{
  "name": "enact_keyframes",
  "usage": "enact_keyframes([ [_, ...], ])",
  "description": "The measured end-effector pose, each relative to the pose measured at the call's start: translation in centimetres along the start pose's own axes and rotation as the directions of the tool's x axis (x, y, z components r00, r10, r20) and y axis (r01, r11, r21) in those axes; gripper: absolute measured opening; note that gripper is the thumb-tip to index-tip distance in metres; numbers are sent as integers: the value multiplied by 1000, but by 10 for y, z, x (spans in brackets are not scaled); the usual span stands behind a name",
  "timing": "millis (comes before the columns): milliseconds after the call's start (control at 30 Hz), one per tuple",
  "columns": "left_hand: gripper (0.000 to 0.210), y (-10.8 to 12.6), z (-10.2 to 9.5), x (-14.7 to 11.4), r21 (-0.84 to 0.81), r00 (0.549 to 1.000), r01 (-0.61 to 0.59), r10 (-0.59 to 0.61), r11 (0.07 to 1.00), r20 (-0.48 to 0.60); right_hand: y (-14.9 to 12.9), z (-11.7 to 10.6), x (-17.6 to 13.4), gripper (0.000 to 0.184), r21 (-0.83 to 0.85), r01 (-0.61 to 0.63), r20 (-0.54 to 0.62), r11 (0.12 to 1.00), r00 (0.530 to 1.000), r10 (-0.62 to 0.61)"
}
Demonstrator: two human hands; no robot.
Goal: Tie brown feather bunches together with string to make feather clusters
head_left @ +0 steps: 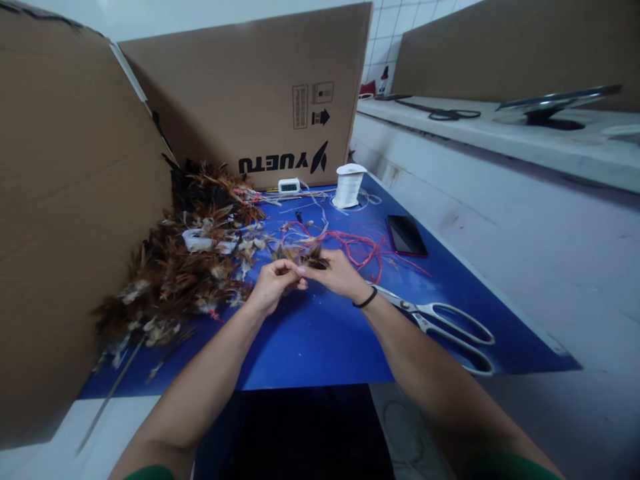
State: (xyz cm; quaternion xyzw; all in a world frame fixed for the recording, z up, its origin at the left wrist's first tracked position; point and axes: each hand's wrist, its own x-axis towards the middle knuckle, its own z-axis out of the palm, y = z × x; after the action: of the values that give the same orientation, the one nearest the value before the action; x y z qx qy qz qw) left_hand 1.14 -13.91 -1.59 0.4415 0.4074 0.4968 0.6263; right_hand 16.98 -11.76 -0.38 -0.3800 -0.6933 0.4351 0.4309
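Right now, both hands meet over the blue table (320, 353), near the middle of the view. Taking that meeting point as the clock's center, a small bunch of feathers (316, 259) sits at 12 to 1 o'clock, right against the fingers. The right hand (340, 273) holds the bunch between its thumb and curled fingers, and a black band (365, 297) circles that wrist. The left hand (273, 285) has thumb and fingertips pressed together in a pinch, touching the right thumb; I cannot tell what, if anything, lies between those tips.

A big heap of brown feathers (185, 267) spreads from 8 to 10 o'clock, with a thin stick (110, 397) poking out at 8. At 12, a small white box with a dark display (289, 186) stands before a cardboard wall (235, 100). A white spool (349, 187) stands upright at 1, tangled pink string (345, 237) lies at 2, and a phone (407, 235) lies flat between 2 and 3. Large scissors (407, 305) rest at 4, partly behind the right forearm.
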Motion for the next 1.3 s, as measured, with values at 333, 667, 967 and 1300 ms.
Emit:
enact_keyframes([
  [333,28,-1,2,0,4,1000,-5,5,1000,-14,4,1,2,27,13,-9,19,1000,1000,9],
  [667,29,-3,-2,2,10,1000,-3,3,1000,-10,1,1,2,35,126,-138,55,982,990,132],
  [967,31,-3,2,3,112,995,-67,75,992,-71,1,2,2,32,125,-159,54,979,987,153],
  [1300,38,-5,-2,2,1,984,115,-114,993,140,4,-1,2,38,146,-64,16,987,998,62],
])
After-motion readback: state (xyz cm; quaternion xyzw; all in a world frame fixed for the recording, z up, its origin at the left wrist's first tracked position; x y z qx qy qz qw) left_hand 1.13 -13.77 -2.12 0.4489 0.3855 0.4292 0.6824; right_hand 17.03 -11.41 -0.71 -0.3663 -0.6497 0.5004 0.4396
